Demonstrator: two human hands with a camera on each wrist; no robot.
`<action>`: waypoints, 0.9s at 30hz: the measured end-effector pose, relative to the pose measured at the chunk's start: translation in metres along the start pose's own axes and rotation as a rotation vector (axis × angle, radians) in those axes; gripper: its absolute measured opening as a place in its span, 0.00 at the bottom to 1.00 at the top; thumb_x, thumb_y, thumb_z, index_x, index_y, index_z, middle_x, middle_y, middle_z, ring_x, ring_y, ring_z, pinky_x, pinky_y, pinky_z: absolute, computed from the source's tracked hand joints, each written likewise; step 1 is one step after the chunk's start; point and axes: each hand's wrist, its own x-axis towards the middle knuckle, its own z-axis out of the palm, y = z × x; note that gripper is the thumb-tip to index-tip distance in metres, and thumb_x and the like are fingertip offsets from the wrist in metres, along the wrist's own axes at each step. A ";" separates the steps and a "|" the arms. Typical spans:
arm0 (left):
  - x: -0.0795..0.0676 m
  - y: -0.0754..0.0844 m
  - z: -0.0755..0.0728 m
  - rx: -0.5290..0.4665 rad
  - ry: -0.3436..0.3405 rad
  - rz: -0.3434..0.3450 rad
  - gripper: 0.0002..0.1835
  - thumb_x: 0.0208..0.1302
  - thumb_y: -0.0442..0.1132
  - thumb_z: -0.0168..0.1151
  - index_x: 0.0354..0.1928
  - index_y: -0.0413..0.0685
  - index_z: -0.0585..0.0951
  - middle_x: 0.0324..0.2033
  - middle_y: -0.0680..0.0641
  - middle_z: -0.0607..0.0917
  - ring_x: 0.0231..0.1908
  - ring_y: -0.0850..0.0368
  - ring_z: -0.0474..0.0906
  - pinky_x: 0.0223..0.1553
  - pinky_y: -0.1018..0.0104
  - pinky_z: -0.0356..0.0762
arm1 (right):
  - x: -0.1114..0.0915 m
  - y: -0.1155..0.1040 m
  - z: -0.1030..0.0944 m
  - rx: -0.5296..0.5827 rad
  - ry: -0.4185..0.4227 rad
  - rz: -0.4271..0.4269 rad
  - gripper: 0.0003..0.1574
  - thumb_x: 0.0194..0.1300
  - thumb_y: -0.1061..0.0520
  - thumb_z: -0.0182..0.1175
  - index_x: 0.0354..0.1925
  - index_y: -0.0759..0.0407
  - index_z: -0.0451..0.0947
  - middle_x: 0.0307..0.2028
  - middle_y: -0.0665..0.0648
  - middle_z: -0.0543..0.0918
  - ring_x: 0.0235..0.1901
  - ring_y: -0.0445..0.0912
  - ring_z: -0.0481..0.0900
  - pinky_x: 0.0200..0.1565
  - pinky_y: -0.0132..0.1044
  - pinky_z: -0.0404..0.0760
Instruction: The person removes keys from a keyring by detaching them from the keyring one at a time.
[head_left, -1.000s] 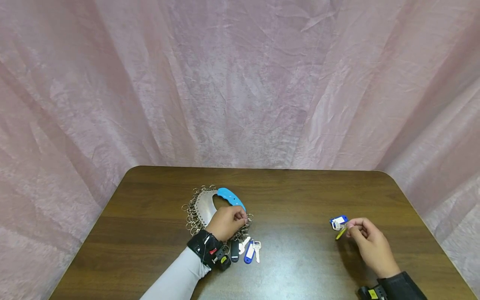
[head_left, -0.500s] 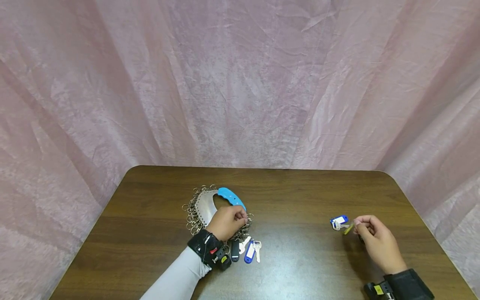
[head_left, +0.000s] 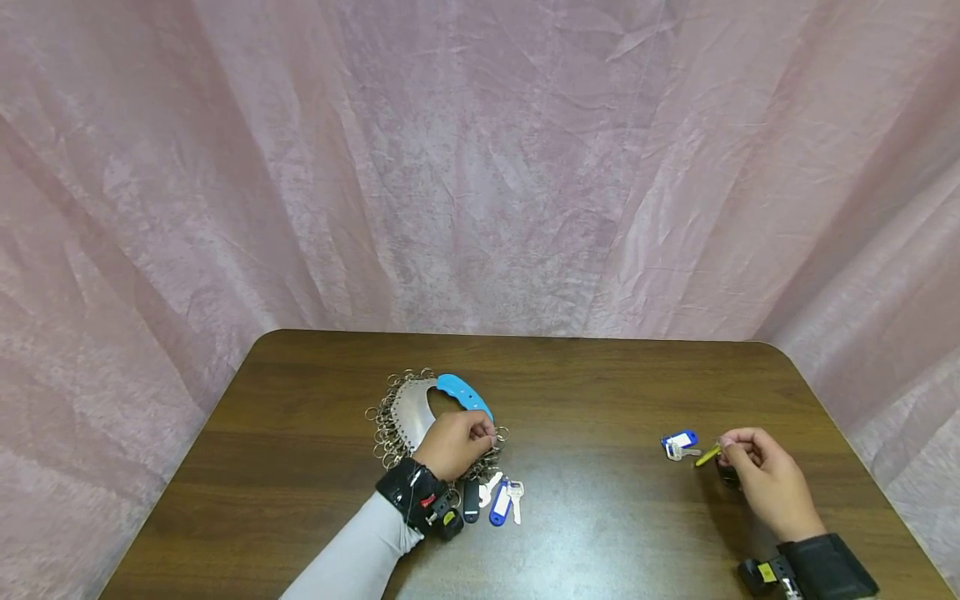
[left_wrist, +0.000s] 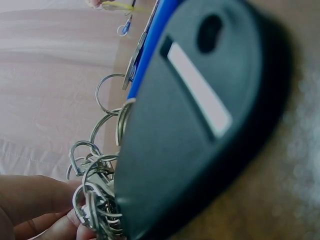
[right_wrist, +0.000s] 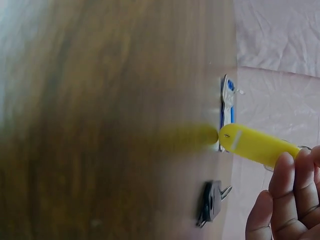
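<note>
My left hand (head_left: pixel 457 442) pinches the metal rings (left_wrist: pixel 97 200) on a large key ring holder (head_left: pixel 412 412), a silver curved plate with a bright blue handle (head_left: pixel 461 390). A black key tag (head_left: pixel 471 502), a blue key tag (head_left: pixel 499 507) and silver keys (head_left: pixel 516 492) lie below that wrist. On the right, my right hand (head_left: pixel 772 487) holds a yellow key tag (right_wrist: pixel 255 145) by its ring end, its rounded end tilted down just over the table. Beside it lie another blue tag (head_left: pixel 681 440) with a silver key (head_left: pixel 678 452) and a second black tag (right_wrist: pixel 212 202), partly hidden in the head view.
The brown wooden table (head_left: pixel 585 400) has rounded far corners. A pink curtain (head_left: pixel 480 167) hangs behind it and along the sides. Bare wood lies between the two hands.
My right hand has moved to the right with the yellow key tag, away from the blue tag and key. The black tag by it now shows more. My left hand stays put.
</note>
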 end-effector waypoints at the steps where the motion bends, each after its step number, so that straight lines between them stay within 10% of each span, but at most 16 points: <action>1: 0.000 0.000 0.000 0.002 0.000 -0.002 0.04 0.57 0.34 0.64 0.29 0.50 0.79 0.23 0.58 0.79 0.26 0.66 0.74 0.30 0.70 0.74 | 0.000 0.000 0.000 -0.003 -0.001 0.002 0.09 0.71 0.57 0.51 0.43 0.63 0.73 0.30 0.58 0.81 0.28 0.41 0.77 0.24 0.29 0.72; 27: 0.000 -0.001 0.000 -0.003 -0.001 0.001 0.04 0.56 0.34 0.64 0.29 0.50 0.79 0.23 0.59 0.78 0.26 0.67 0.73 0.30 0.71 0.74 | 0.015 0.017 -0.006 -0.090 -0.040 0.033 0.13 0.73 0.54 0.49 0.42 0.64 0.73 0.31 0.59 0.80 0.28 0.43 0.76 0.28 0.28 0.72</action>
